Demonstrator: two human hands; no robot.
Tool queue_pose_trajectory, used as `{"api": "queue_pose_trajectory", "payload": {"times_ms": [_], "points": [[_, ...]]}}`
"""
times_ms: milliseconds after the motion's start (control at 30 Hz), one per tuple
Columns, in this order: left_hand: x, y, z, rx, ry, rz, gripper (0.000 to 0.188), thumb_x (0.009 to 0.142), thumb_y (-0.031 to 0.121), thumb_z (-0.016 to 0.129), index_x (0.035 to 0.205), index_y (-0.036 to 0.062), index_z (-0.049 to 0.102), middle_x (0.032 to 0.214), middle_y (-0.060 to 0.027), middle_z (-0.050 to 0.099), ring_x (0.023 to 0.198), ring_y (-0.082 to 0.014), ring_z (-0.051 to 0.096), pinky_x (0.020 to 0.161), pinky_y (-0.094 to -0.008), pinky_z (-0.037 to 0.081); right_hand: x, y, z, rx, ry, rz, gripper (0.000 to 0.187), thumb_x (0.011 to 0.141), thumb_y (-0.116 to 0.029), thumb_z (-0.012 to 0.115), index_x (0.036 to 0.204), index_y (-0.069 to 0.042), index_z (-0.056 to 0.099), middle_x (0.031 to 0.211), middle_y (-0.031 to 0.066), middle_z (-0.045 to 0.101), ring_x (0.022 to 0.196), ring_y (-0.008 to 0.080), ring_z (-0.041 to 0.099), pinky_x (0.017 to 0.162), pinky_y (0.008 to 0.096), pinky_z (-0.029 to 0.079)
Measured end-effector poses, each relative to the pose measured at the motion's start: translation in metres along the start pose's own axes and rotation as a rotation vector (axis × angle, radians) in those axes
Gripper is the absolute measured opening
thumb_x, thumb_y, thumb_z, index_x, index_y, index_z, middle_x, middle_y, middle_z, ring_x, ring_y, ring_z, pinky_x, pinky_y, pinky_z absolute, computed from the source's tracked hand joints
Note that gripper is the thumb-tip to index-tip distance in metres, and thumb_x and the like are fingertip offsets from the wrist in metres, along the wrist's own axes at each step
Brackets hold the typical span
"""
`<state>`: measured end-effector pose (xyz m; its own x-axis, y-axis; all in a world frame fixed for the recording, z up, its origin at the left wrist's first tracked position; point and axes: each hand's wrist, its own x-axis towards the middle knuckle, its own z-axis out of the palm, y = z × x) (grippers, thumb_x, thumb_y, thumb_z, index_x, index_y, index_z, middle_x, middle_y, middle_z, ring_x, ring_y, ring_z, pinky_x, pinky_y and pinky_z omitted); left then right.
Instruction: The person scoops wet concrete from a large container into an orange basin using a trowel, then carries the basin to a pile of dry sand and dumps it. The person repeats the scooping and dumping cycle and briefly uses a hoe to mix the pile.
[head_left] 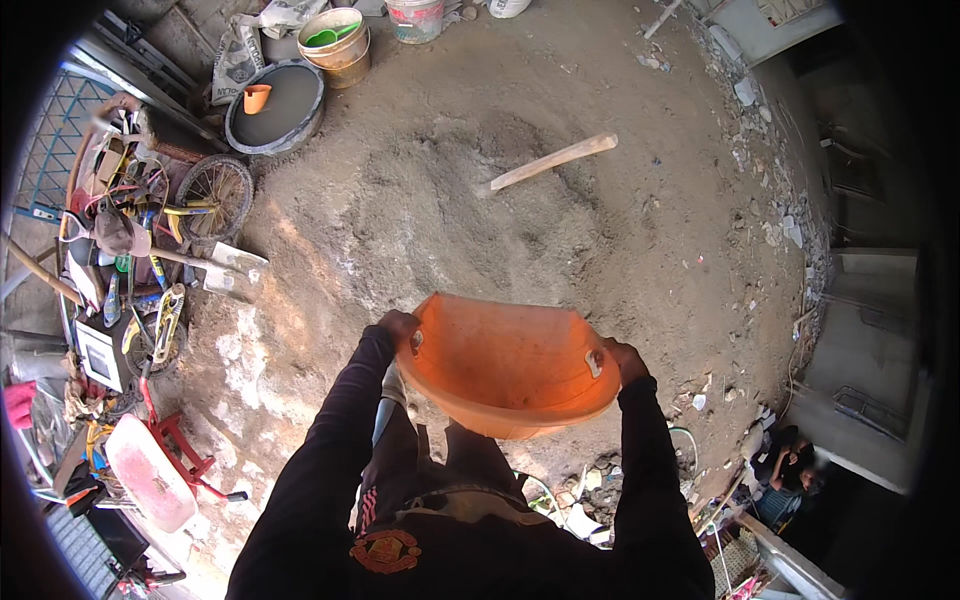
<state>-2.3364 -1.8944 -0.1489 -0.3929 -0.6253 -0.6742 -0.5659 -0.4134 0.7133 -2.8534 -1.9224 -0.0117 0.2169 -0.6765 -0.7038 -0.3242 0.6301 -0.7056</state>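
Observation:
An orange plastic basin [500, 350] is held in front of my body, tilted so that its inside shows. My left hand [402, 326] grips its left rim by a small handle hole. On the opposite side, my right hand [626, 362] is closed round the right rim beside another hole. No load can be seen in the basin. Ahead of it spreads a low heap of grey-brown sand [430, 200]. A wooden handle [555, 163] sticks up out of the heap at a slant; its lower end is hidden in the sand.
Far left stand a round tub [318, 118] of grey water with an orange dipper [257, 98], stacked buckets [345, 72] and a pale bucket [415, 22]. A shovel [232, 272], bicycles [215, 198] and a wheelbarrow [150, 472] line the left. Rubble [790, 230] edges the right; people [790, 470] sit lower right.

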Motion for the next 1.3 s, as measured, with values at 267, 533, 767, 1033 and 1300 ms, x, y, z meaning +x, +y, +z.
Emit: {"api": "queue_pose_trajectory", "payload": {"times_ms": [267,533,767,1033,1300], "points": [[-0.098,-0.062,-0.045,0.145,0.204,-0.002,0.019,0.081,0.013,0.053,0.092,0.0000,0.062,0.079,-0.0207,0.064,0.065,-0.0283,0.065,0.061,-0.0397,0.056,0.019,0.018,0.091,0.155,0.408,0.118,0.045,0.092,-0.034,0.049,0.127,-0.005,0.048,0.111,0.0160,0.058,0.095,0.0256,0.062,0.076,0.0388,0.051],[-0.127,-0.224,-0.047,-0.266,0.658,-0.660,0.032,0.072,0.012,0.050,0.098,-0.0043,0.058,0.093,-0.0215,0.064,0.078,-0.0296,0.066,0.064,-0.0375,0.055,-0.147,0.192,0.236,0.445,0.468,0.561,0.041,0.089,-0.029,0.055,0.117,0.000,0.050,0.102,0.0209,0.059,0.089,0.0324,0.064,0.075,0.0443,0.055],[-0.133,-0.079,-0.005,-0.945,0.646,-0.632,0.029,0.075,0.012,0.052,0.101,-0.0011,0.052,0.090,-0.0181,0.060,0.070,-0.0318,0.063,0.056,-0.0422,0.055,-0.243,0.354,0.263,0.771,0.524,0.760,0.031,0.093,-0.026,0.042,0.105,0.000,0.054,0.103,0.0160,0.063,0.089,0.0269,0.063,0.079,0.0411,0.051],[-0.028,-0.017,0.081,-0.368,0.322,-0.450,0.025,0.079,0.027,0.059,0.095,0.0083,0.057,0.079,-0.0099,0.059,0.059,-0.0275,0.057,0.049,-0.0396,0.048,-0.237,0.318,0.181,0.862,0.681,0.658,0.031,0.089,-0.022,0.052,0.108,0.003,0.051,0.103,0.0176,0.062,0.084,0.0289,0.066,0.067,0.0387,0.053],[0.064,0.171,0.209,-0.780,0.352,-0.486,0.031,0.078,0.032,0.055,0.097,0.0068,0.056,0.078,-0.0164,0.056,0.064,-0.0296,0.056,0.056,-0.0418,0.047,-0.313,0.443,0.045,1.222,0.940,0.457,0.023,0.090,-0.020,0.055,0.102,-0.001,0.048,0.091,0.0132,0.056,0.079,0.0283,0.062,0.072,0.0440,0.054]]}}
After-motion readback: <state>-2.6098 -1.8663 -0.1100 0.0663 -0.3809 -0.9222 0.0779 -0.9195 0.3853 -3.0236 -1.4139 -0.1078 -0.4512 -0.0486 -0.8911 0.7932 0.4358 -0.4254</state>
